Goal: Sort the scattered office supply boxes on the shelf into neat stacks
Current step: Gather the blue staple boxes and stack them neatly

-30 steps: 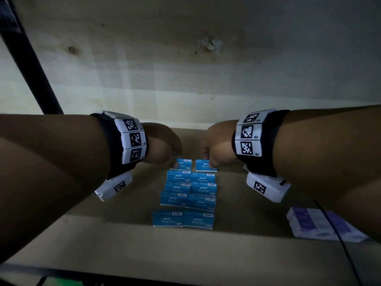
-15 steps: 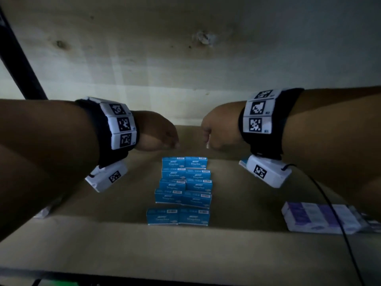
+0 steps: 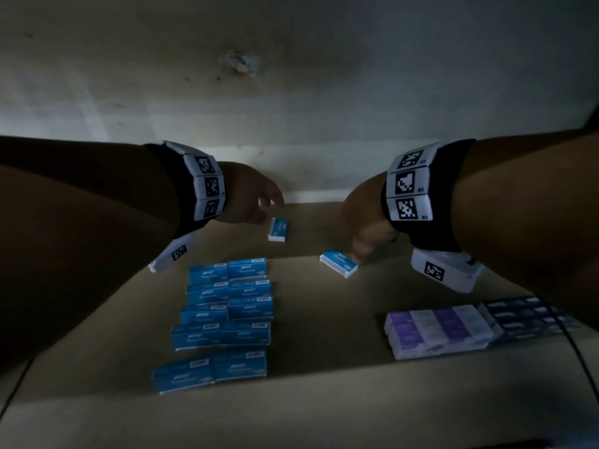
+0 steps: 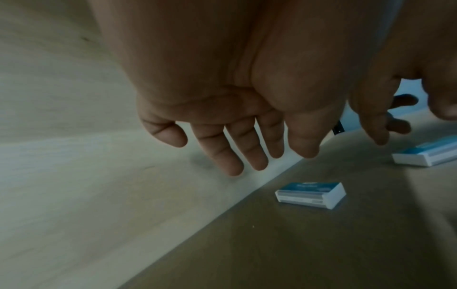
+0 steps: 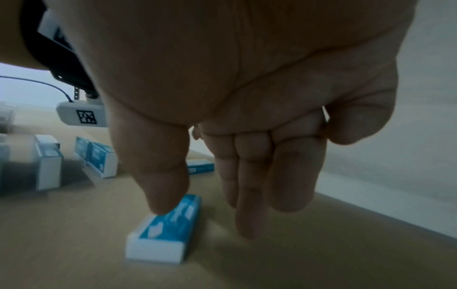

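Blue staple boxes (image 3: pixel 227 315) stand in a neat stepped stack at the shelf's middle. Behind it lie two loose blue boxes. The left loose box (image 3: pixel 278 229) (image 4: pixel 310 194) lies flat near the back wall, and my left hand (image 3: pixel 270 205) (image 4: pixel 247 156) hovers just above it with its fingers spread and relaxed, holding nothing. The right loose box (image 3: pixel 338 263) (image 5: pixel 168 224) lies at an angle. My right hand (image 3: pixel 359 246) (image 5: pixel 207 213) reaches down over its right end, thumb tip at its top and the other fingers straight beside it.
A purple-and-white block of boxes (image 3: pixel 437 332) sits at the right front, with dark boxes (image 3: pixel 531 315) beside it. A black cable (image 3: pixel 580 361) runs down past them. The pale back wall (image 3: pixel 291 124) stands close behind both hands.
Both hands have left the top of the blue stack, spread apart and opened. They now reach down to two loose boxes behind the stack, and the view has shifted so these show.
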